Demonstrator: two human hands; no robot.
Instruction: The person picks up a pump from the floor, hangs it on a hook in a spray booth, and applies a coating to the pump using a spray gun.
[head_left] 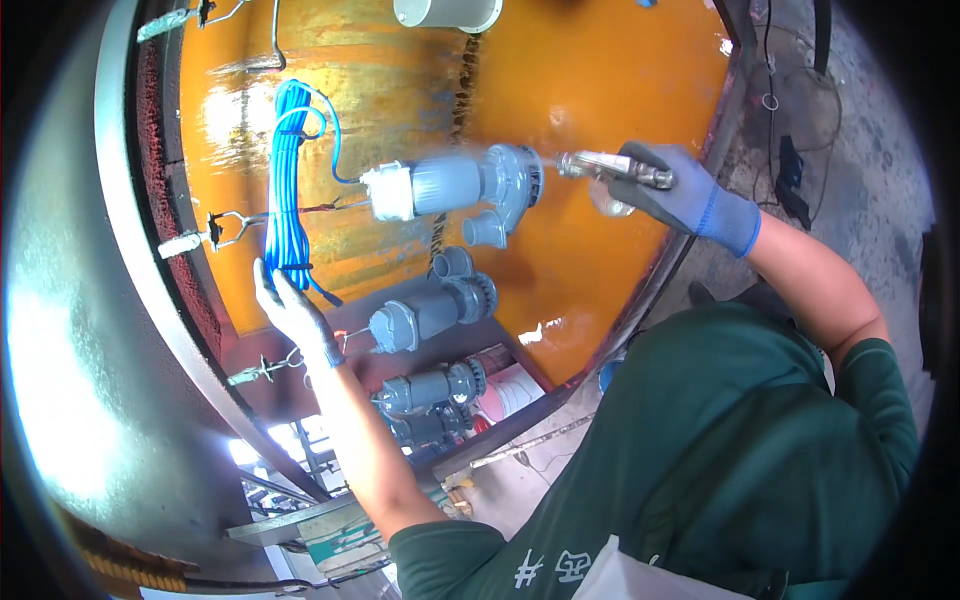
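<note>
Green shirt (720, 450) below; right hand (680, 190) grips spray gun (610, 168) painting top pump (450, 188), left hand (290, 305) holds blue cable (287, 180); lower pumps (430, 312) already grey

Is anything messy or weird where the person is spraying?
Nothing looks broken or spilled. The right hand holds a spray gun aimed at a grey pump, with a pale mist around it. The left hand steadies a hanging coil of blue cable. More grey pumps hang below, evenly in line.

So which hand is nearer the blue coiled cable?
Left. The left hand touches the lower end of the blue coiled cable; the right hand holds a spray gun far to the cable's right.
</note>
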